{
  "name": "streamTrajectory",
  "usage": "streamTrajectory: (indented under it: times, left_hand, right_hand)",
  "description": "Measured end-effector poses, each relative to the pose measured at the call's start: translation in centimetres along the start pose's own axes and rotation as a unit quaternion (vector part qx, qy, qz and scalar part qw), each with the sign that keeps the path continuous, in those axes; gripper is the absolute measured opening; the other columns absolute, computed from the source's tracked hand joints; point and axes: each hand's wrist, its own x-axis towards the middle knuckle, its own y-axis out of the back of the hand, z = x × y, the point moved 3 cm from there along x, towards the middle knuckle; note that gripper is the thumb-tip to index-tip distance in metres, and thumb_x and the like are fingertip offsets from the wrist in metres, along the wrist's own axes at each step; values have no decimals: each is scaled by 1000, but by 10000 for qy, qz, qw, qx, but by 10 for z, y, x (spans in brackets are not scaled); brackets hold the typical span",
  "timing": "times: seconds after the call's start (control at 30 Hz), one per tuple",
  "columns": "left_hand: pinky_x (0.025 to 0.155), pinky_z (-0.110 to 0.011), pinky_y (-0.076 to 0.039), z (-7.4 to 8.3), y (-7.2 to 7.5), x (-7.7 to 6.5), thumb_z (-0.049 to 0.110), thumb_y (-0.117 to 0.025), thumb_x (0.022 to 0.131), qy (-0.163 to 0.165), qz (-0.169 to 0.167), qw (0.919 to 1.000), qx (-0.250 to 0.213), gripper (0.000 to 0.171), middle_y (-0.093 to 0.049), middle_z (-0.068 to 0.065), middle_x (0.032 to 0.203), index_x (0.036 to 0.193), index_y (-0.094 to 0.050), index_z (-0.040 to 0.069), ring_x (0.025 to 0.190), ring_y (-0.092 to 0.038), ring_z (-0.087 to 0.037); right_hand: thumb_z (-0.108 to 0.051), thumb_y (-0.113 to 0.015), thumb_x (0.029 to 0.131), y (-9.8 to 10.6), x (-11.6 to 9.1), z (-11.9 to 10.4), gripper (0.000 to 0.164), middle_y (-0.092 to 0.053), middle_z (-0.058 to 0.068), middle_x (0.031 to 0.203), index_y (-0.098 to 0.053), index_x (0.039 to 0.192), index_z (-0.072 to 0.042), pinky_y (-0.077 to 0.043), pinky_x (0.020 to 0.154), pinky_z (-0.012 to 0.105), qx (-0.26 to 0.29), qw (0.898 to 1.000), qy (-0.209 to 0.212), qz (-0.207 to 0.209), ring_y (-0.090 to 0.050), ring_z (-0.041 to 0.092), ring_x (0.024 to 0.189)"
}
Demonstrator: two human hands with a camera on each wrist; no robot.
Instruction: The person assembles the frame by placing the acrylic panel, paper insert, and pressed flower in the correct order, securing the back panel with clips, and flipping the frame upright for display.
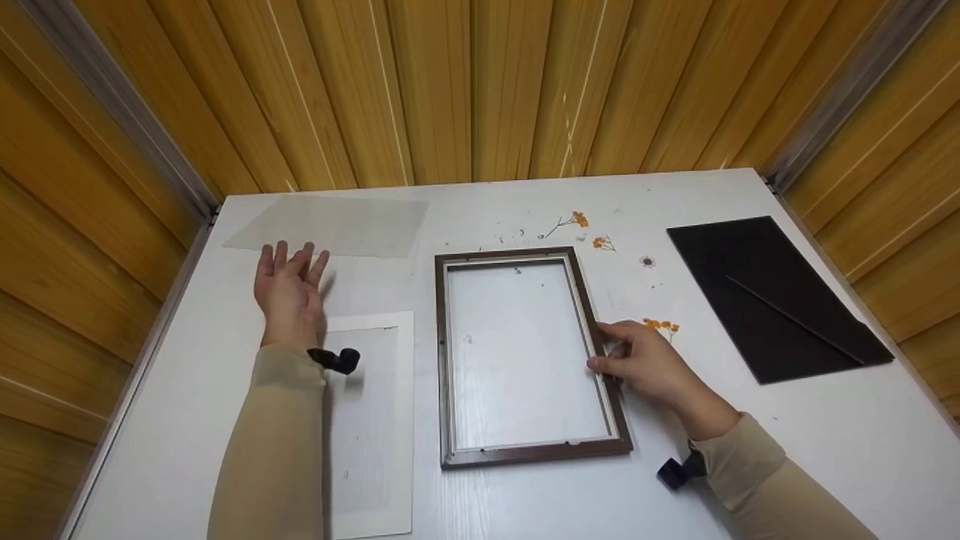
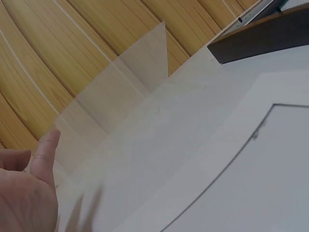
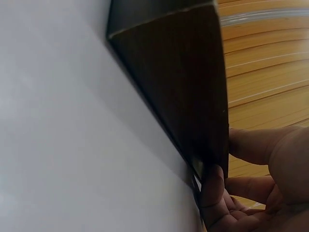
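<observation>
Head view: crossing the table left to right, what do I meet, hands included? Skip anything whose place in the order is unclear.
Left hand → white-bordered panel → brown frame → right hand → black board.

The left sleeve (image 1: 270, 442) hides the left side of the white mat (image 1: 404, 420), and the right hand (image 1: 654, 366) covers part of an orange dried flower (image 1: 661, 325). In the left wrist view, the right edge crops the brown picture frame (image 2: 265, 38).
</observation>
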Motion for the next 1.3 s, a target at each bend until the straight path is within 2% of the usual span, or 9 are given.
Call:
streamTrajectory:
  times: [0.07, 0.3, 0.47, 0.57, 0.67, 0.83, 1.07, 1.2, 1.3]
  left_hand:
    - [116, -37, -60, 1, 2, -1, -1, -54, 116, -33, 31, 9995, 316, 87, -27, 3, 188, 182, -16, 41, 162, -53, -29]
    - [105, -38, -66, 6, 11, -7, 23, -46, 122, 21, -22, 9883, 1525, 74, -29, 0, 188, 179, -11, 53, 159, -58, -31]
    - [93, -39, -70, 9, 8, -16, 22, -47, 122, -224, 8, 9845, 1740, 70, -39, -1, 183, 178, -19, 53, 152, -65, -33]
    - [92, -39, -70, 10, 2, -24, 23, -50, 121, -271, -33, 9839, 1765, 70, -41, 0, 182, 177, -22, 54, 147, -69, -31]
    - [93, -39, -70, 12, -7, -35, 25, -51, 121, -291, -281, 9807, 1915, 70, -42, 0, 182, 178, -22, 54, 142, -72, -28]
    - [92, -40, -70, 8, -24, -54, 21, -50, 122, -270, -940, 9706, 2199, 70, -47, -1, 179, 179, -22, 50, 132, -78, -23]
    - [87, -39, -70, -6, -39, -76, 15, -49, 122, -156, -1743, 9485, 2640, 70, -55, -3, 175, 181, -23, 42, 120, -83, -15]
    - [84, -37, -71, -14, -43, -82, 14, -50, 122, -168, -1987, 9364, 2889, 69, -58, -5, 172, 181, -25, 39, 119, -83, -14]
    - [83, -38, -71, -20, -47, -87, 14, -51, 121, -174, -2104, 9306, 2990, 68, -61, -6, 170, 181, -26, 36, 119, -83, -15]
  right_hand:
    - [-10, -89, 97, -1, 0, -1, 72, -67, 31, 140, -57, 157, 13, -57, 65, 22, 28, 10000, 27, 14, -65, 11, 85]
    - [-11, -89, 97, -1, -1, -1, 71, -66, 30, 142, -58, 157, 11, -57, 66, 22, -65, 9999, 57, 54, -66, 12, 85]
    - [-15, -89, 98, 1, -3, 0, 66, -70, 27, 141, -63, 155, 7, -57, 67, 22, -328, 9993, 77, 168, -69, 15, 90]
    - [-17, -86, 101, 2, -4, 0, 62, -70, 27, 141, -64, 154, 7, -57, 68, 22, -390, 9990, 57, 224, -71, 15, 91]
    - [-16, -82, 103, 3, -4, -1, 57, -70, 29, 142, -65, 152, 8, -57, 70, 22, -349, 9990, 71, 279, -72, 16, 91]
    - [-13, -80, 104, 5, -5, -2, 53, -69, 32, 146, -66, 151, 8, -56, 72, 20, -277, 9990, 176, 298, -75, 15, 90]
    - [-11, -79, 105, 4, -4, -1, 52, -68, 32, 149, -66, 152, 7, -58, 74, 21, -203, 9994, 136, 239, -77, 15, 90]
    - [-12, -79, 105, 4, -4, -1, 52, -69, 31, 149, -66, 152, 6, -58, 78, 21, -258, 9992, 166, 241, -76, 14, 92]
    - [-11, -79, 105, 4, -5, 0, 52, -70, 31, 147, -66, 152, 6, -57, 77, 21, -250, 9992, 177, 261, -76, 15, 91]
